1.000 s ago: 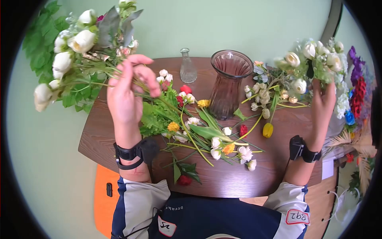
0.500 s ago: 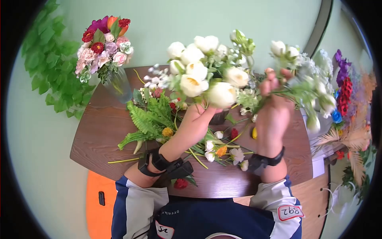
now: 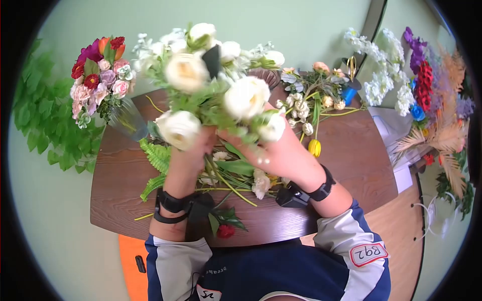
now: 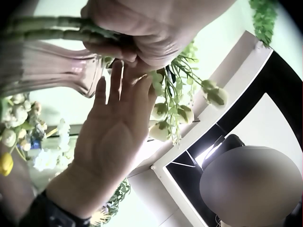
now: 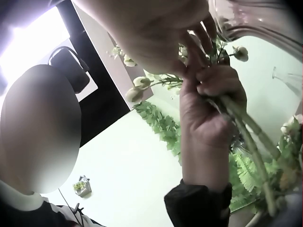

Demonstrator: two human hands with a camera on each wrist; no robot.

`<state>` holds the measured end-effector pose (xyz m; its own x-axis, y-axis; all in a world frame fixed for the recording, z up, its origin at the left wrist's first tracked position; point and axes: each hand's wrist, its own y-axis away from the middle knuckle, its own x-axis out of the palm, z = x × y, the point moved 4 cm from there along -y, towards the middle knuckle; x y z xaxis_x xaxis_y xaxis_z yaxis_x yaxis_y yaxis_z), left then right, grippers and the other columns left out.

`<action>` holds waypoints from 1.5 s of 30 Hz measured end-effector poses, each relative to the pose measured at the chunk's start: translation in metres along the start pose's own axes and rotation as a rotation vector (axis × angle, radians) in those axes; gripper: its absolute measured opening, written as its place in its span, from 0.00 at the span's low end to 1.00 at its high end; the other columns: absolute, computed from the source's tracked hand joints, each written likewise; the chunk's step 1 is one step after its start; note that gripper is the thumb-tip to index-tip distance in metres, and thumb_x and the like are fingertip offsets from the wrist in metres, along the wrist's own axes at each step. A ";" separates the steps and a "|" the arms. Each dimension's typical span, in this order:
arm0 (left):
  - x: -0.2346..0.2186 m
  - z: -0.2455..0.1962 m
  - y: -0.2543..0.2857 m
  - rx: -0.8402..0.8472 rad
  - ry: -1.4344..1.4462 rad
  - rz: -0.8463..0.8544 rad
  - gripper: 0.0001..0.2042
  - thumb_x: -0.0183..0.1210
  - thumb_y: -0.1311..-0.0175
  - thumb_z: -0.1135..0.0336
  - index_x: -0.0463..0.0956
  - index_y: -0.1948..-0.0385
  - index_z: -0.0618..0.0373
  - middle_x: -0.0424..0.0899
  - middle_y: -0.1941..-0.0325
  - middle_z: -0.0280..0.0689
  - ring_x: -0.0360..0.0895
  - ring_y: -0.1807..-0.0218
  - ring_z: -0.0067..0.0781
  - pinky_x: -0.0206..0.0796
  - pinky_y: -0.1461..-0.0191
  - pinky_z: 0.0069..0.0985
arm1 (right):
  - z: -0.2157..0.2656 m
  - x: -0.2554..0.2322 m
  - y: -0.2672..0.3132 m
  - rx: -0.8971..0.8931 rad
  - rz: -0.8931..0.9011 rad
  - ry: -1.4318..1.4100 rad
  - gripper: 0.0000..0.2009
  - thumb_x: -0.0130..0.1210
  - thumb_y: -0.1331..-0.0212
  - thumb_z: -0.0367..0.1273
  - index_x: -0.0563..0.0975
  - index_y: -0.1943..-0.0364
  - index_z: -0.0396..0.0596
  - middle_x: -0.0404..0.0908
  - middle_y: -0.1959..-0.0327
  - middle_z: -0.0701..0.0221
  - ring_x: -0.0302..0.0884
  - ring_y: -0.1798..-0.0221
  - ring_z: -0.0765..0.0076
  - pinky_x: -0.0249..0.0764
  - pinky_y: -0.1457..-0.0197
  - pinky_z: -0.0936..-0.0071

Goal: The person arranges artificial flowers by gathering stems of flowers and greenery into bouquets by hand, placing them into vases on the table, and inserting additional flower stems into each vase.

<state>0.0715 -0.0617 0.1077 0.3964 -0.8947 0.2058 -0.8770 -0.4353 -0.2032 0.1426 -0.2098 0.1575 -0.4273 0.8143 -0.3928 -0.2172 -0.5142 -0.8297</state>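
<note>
Right hand (image 3: 276, 145) has closed in on left hand (image 3: 202, 141), which grips the stems (image 4: 52, 34) of the white bouquet (image 3: 245, 98); the right's fingers extend alongside. Stems run down roughly parallel to the upright glass vase (image 3: 264, 76), far side, nearer the right hand.

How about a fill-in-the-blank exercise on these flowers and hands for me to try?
The hand gripping the thick green stems is the person's ____ one.
The tulip lying on the table is ____.
The flower nearest the person's shirt is ____.

Missing words: left; yellow; red.
</note>
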 end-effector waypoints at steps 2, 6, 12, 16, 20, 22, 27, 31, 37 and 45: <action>-0.003 0.002 -0.016 0.088 0.018 -0.745 0.07 0.57 0.44 0.72 0.70 0.64 0.54 0.70 0.81 0.26 0.66 0.80 0.16 0.58 0.77 0.15 | 0.006 -0.008 -0.007 -0.102 0.081 -0.035 0.15 0.56 0.53 0.26 0.75 0.58 0.43 0.74 0.63 0.61 0.70 0.58 0.53 0.67 0.52 0.64; -0.042 -0.072 0.005 0.311 0.195 -0.295 0.08 0.58 0.41 0.69 0.69 0.65 0.54 0.63 0.85 0.23 0.54 0.89 0.11 0.43 0.87 0.11 | -0.004 -0.003 -0.007 -0.043 0.190 -0.014 0.11 0.56 0.51 0.27 0.78 0.61 0.44 0.76 0.69 0.63 0.71 0.61 0.55 0.68 0.56 0.64; -0.088 -0.106 0.023 0.470 0.189 -0.423 0.07 0.55 0.37 0.67 0.69 0.73 0.57 0.54 0.90 0.21 0.47 0.90 0.10 0.38 0.89 0.12 | -0.045 0.072 0.038 0.088 0.608 0.027 0.15 0.58 0.49 0.31 0.75 0.56 0.43 0.76 0.60 0.61 0.72 0.54 0.53 0.68 0.50 0.63; -0.086 -0.113 0.031 0.513 0.181 -0.451 0.09 0.54 0.36 0.68 0.68 0.77 0.56 0.53 0.90 0.21 0.47 0.90 0.11 0.38 0.88 0.12 | -0.052 0.108 0.074 0.004 0.771 0.014 0.21 0.59 0.50 0.34 0.73 0.51 0.45 0.75 0.58 0.61 0.71 0.51 0.54 0.68 0.48 0.62; -0.090 -0.113 0.033 0.533 0.183 -0.430 0.09 0.54 0.37 0.68 0.68 0.77 0.56 0.53 0.90 0.21 0.46 0.90 0.11 0.38 0.88 0.12 | -0.056 0.109 0.076 0.030 0.871 0.146 0.21 0.60 0.52 0.37 0.74 0.51 0.48 0.77 0.59 0.64 0.73 0.52 0.54 0.70 0.52 0.63; -0.091 -0.116 0.035 0.538 0.199 -0.409 0.08 0.54 0.37 0.69 0.68 0.77 0.55 0.53 0.90 0.21 0.46 0.90 0.11 0.38 0.88 0.12 | -0.058 0.097 0.067 0.271 0.967 0.261 0.18 0.61 0.53 0.38 0.76 0.56 0.50 0.79 0.65 0.64 0.76 0.58 0.53 0.71 0.56 0.62; -0.095 -0.127 0.048 0.542 0.124 -0.522 0.15 0.51 0.34 0.68 0.60 0.83 0.50 0.53 0.89 0.22 0.46 0.90 0.11 0.39 0.88 0.13 | -0.066 0.073 0.051 0.440 0.883 0.616 0.11 0.62 0.55 0.36 0.80 0.69 0.47 0.79 0.72 0.61 0.78 0.66 0.55 0.73 0.66 0.61; -0.106 -0.129 0.055 0.620 0.168 -0.527 0.07 0.56 0.40 0.69 0.71 0.77 0.57 0.55 0.89 0.22 0.48 0.89 0.11 0.40 0.85 0.13 | -0.036 0.071 0.037 0.211 0.632 0.580 0.16 0.63 0.58 0.34 0.77 0.63 0.44 0.76 0.59 0.58 0.75 0.57 0.53 0.71 0.56 0.61; -0.100 -0.127 0.054 0.619 0.080 -0.560 0.09 0.57 0.41 0.69 0.67 0.79 0.55 0.57 0.87 0.23 0.53 0.86 0.13 0.45 0.81 0.14 | -0.010 0.112 0.067 0.007 0.727 0.331 0.32 0.66 0.61 0.34 0.67 0.46 0.46 0.65 0.43 0.57 0.65 0.43 0.51 0.64 0.42 0.61; -0.136 -0.114 0.045 0.585 -0.182 -0.523 0.07 0.62 0.45 0.69 0.70 0.74 0.55 0.68 0.81 0.26 0.64 0.79 0.16 0.57 0.74 0.17 | -0.045 0.115 0.071 0.472 0.865 0.405 0.29 0.58 0.59 0.24 0.65 0.46 0.41 0.71 0.54 0.51 0.72 0.55 0.44 0.71 0.55 0.57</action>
<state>-0.0532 0.0517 0.1801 0.7987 -0.5405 0.2642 -0.3008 -0.7391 -0.6027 0.1169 -0.1406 0.0354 -0.2939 0.1063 -0.9499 -0.3350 -0.9422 -0.0018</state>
